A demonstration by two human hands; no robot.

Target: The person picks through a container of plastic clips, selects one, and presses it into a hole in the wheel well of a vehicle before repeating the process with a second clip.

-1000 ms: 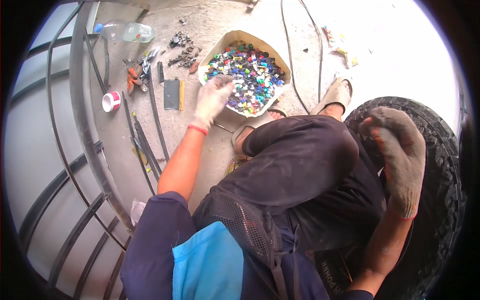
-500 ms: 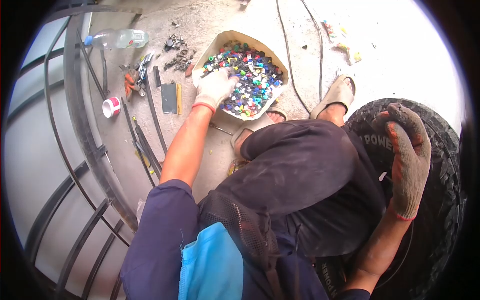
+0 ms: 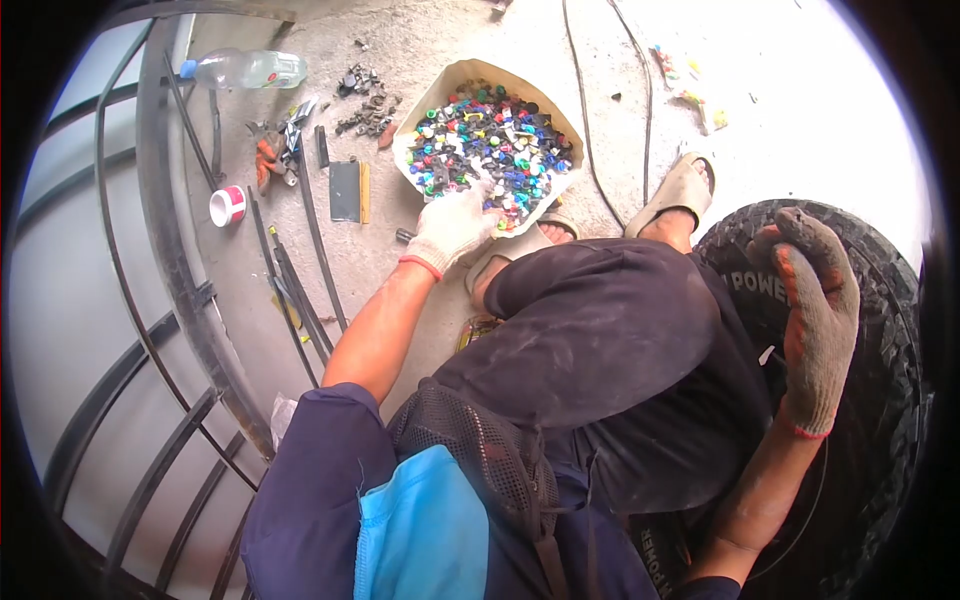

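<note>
My left hand [image 3: 452, 228], in a whitish knit glove with a red cuff, is at the near rim of a pale, wide container [image 3: 408, 150]. Its fingers are apart and reach over the small multicoloured plastic pieces [image 3: 500, 150] heaped inside. I see nothing held in them, though the fingertips partly blend with the heap. At the right, my right hand [image 3: 822, 310] wears a soiled grey glove with orange patches. It is raised over a large black tyre [image 3: 890, 330], fingers loosely bent and apart from the palm, with nothing visible in it.
On the floor at left lie a plastic bottle [image 3: 250, 70], a white-and-red cup [image 3: 227, 206], orange-handled pliers [image 3: 267, 160], a dark flat block [image 3: 346, 192], small metal bits [image 3: 365, 100] and dark rods [image 3: 318, 235]. Metal railing [image 3: 165, 170] stands left. Black cables [image 3: 590, 120] run beyond the container.
My left hand has drawn back from the heap toward the container's near rim, and its fingers have spread. The right hand stays almost still. The view has shifted slightly.
</note>
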